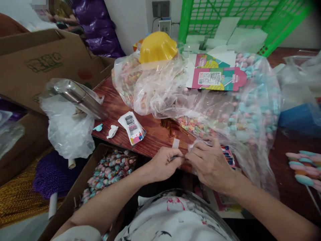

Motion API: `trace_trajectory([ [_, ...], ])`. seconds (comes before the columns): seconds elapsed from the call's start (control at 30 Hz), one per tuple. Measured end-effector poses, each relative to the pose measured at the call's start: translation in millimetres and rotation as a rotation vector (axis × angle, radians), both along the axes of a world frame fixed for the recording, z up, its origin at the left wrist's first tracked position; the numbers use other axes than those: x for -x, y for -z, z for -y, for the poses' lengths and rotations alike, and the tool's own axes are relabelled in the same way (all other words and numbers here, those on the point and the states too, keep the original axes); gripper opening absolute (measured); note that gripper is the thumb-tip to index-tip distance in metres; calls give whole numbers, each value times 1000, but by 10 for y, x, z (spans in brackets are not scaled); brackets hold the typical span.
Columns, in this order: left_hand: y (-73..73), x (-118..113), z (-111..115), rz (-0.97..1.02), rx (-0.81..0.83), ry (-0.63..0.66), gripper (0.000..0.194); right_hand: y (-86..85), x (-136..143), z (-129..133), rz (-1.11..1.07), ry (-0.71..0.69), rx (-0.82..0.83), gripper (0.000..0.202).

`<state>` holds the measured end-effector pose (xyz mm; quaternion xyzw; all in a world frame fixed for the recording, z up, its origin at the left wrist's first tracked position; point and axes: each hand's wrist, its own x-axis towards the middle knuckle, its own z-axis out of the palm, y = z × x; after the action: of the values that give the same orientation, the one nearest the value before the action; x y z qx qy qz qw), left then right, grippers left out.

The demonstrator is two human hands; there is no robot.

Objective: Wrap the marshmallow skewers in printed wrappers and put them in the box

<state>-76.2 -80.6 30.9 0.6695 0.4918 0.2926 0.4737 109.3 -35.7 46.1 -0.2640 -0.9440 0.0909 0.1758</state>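
My left hand (164, 164) is closed in a pinch at the table's front edge. My right hand (210, 164) meets it there, fingers bent together. Whatever lies between the fingertips is too small and covered to name. A small white slip (176, 143) lies just behind my left hand. Beside my right hand is a colourful printed card (228, 156), partly covered. Behind the hands, a large clear plastic bag (255, 110) holds pink and blue pieces. Small multicoloured pieces (193, 125) show through plastic nearby. To the left rests a stack of printed cards (132, 128).
A steel flask (80, 97) leans at the left, near a cardboard box (45, 63). A yellow bowl (158, 47) sits on bags at the back, before a green crate (185, 23). Below left, an open box (54, 214) holds candy-coloured sticks. More sticks (304, 167) lie right.
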Motion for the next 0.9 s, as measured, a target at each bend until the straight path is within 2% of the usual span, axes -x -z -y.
trace_trajectory([
  [0.07,26,31,-22,165,122,-58,22,58,18,-151,-21,-91,181,24],
  [0.13,40,73,-36,278,197,-152,23,133,36,-388,-23,-73,351,29],
  [0.23,60,162,-50,453,351,-370,24,224,109,-765,-12,131,297,29],
  [0.33,95,240,-41,615,429,-512,22,272,232,-976,67,249,165,27],
  [0.5,152,260,-23,784,444,-575,22,331,367,-980,221,244,67,22],
  [0.67,117,204,-92,931,504,-581,22,367,372,-945,283,214,-39,23],
  [0.8,72,127,-147,894,520,-585,24,319,278,-830,262,199,-131,26],
  [0.9,35,-8,-197,848,522,-515,27,257,141,-639,234,202,-178,24],
])
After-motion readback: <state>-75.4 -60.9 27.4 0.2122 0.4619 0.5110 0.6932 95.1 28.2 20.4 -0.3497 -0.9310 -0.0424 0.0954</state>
